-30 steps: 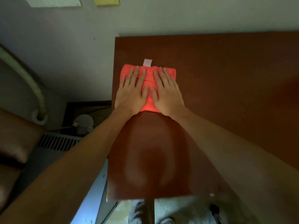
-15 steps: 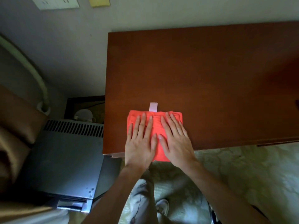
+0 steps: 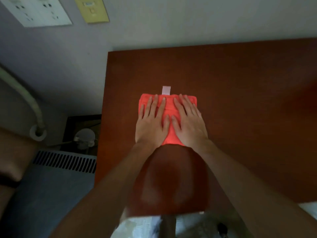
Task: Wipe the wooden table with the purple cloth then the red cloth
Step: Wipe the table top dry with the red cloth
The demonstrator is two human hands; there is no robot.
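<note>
The red cloth (image 3: 168, 108) lies folded on the dark wooden table (image 3: 243, 100), near the table's left side and about midway between its far and near edges. A small pale tag (image 3: 166, 90) sticks out from the cloth's far edge. My left hand (image 3: 151, 124) and my right hand (image 3: 188, 124) lie flat on the cloth side by side, palms down, fingers pointing away from me, pressing it to the wood. The purple cloth is not in view.
The table's left edge runs close to the cloth. Left of it on the floor stand a grey unit with a vent grille (image 3: 65, 162) and a white pipe (image 3: 25, 100). Wall sockets (image 3: 39, 11) and a yellow plate (image 3: 92, 9) hang on the wall behind.
Both hands drew the red cloth back to the table's near edge, then slid it away from me again toward the middle. The hands stayed flat on it throughout.
</note>
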